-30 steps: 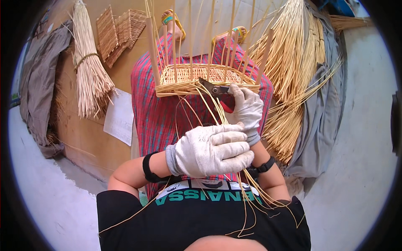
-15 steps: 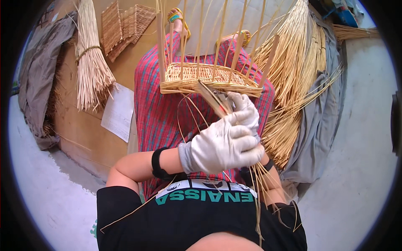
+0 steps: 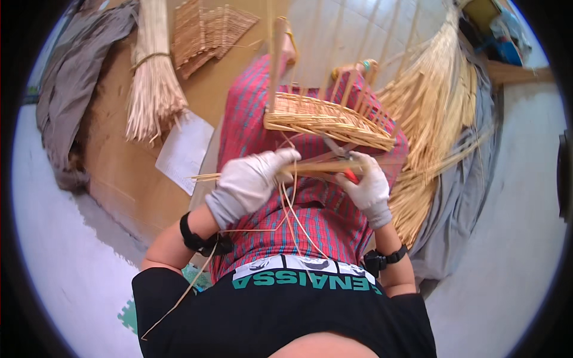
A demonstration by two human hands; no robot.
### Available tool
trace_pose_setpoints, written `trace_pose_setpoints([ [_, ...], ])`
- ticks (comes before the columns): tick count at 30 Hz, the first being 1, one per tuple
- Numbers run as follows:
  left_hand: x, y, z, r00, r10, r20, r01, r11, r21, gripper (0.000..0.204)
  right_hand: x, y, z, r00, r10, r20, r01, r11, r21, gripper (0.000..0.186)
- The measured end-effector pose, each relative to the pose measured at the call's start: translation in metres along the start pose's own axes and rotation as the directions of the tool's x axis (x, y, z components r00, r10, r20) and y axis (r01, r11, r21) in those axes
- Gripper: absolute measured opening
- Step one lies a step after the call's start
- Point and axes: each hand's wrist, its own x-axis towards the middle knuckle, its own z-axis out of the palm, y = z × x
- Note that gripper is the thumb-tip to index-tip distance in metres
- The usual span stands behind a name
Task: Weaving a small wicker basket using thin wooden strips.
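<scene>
A part-woven wicker basket (image 3: 325,120) rests on my knees, its upright stakes pointing away from me. My left hand (image 3: 253,179), in a white glove, is closed round a thin bundle of pale wicker rods (image 3: 316,167) running crosswise below the basket. The gloved right hand (image 3: 368,186) grips a metal hand tool (image 3: 337,149) with red on its handle; blur hides its exact kind. Its metal end is near the basket's lower edge, and the rods reach the right hand. Loose thin strands (image 3: 292,209) hang down over my lap from near the left hand.
Tied wicker rods (image 3: 156,89) and woven panels (image 3: 209,33) lie at the far left by a paper sheet (image 3: 185,149). A large heap of rods (image 3: 427,101) spreads on grey cloth (image 3: 456,218) at the right. Dark grey cloth (image 3: 77,83) covers the left side.
My hands were together at the right below the basket; now they are apart, the left drawn leftward. The rods, earlier hanging down, now lie crosswise. In the picture the basket sits farther right.
</scene>
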Motion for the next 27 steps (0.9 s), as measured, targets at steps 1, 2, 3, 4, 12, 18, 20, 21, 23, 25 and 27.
trace_pose_setpoints([
  [1, -0.005, -0.016, -0.009, 0.993, -0.073, -0.091, 0.047, 0.964, -0.262, 0.02, 0.001, -0.003, 0.002, 1.0, 0.018, 0.012, -0.019, 0.996, 0.083, 0.055],
  [2, -0.007, -0.05, -0.015, 0.981, -0.142, -0.133, 0.068, 0.891, -0.448, 0.015, 0.003, -0.01, -0.005, 0.996, 0.08, 0.04, -0.084, 0.989, 0.118, 0.054],
  [3, -0.005, -0.058, -0.05, 0.949, -0.312, -0.052, 0.256, 0.855, -0.451, 0.025, -0.003, -0.007, -0.008, 0.979, 0.202, 0.034, -0.205, 0.952, 0.228, 0.052],
  [4, -0.017, -0.082, -0.067, 0.902, -0.427, -0.062, 0.149, 0.444, -0.883, 0.032, -0.007, 0.0, -0.012, 0.989, 0.146, -0.028, -0.141, 0.98, 0.139, 0.051],
  [12, -0.264, -0.248, -0.12, -0.089, -0.92, -0.381, -0.065, 0.387, -0.92, 0.03, -0.018, 0.054, -0.021, 0.992, 0.128, -0.018, -0.115, 0.935, 0.335, 0.051],
  [18, -0.289, -0.254, -0.085, -0.28, -0.865, -0.416, 0.229, 0.361, -0.904, 0.029, -0.023, 0.064, -0.018, 0.995, 0.102, 0.02, -0.104, 0.96, 0.26, 0.053],
  [20, -0.249, -0.229, -0.104, -0.134, -0.847, -0.514, 0.208, 0.483, -0.85, 0.03, -0.023, 0.065, -0.012, 0.998, 0.066, -0.022, -0.056, 0.946, 0.32, 0.053],
  [21, -0.228, -0.212, -0.116, 0.002, -0.798, -0.602, 0.173, 0.594, -0.786, 0.032, -0.023, 0.05, -0.017, 0.995, 0.098, 0.03, -0.102, 0.951, 0.29, 0.052],
  [23, -0.166, -0.175, -0.136, 0.123, -0.706, -0.697, 0.127, 0.708, -0.695, 0.033, -0.021, 0.041, -0.019, 0.98, 0.14, 0.141, -0.188, 0.88, 0.436, 0.05],
  [25, -0.127, -0.155, -0.148, 0.184, -0.696, -0.694, 0.077, 0.714, -0.696, 0.032, -0.008, 0.019, -0.011, 0.945, 0.047, 0.324, -0.292, 0.567, 0.77, 0.043],
  [27, -0.102, -0.149, -0.153, 0.249, -0.679, -0.691, 0.022, 0.717, -0.697, 0.03, 0.008, -0.041, 0.002, 0.909, -0.125, 0.397, -0.294, 0.484, 0.824, 0.04],
])
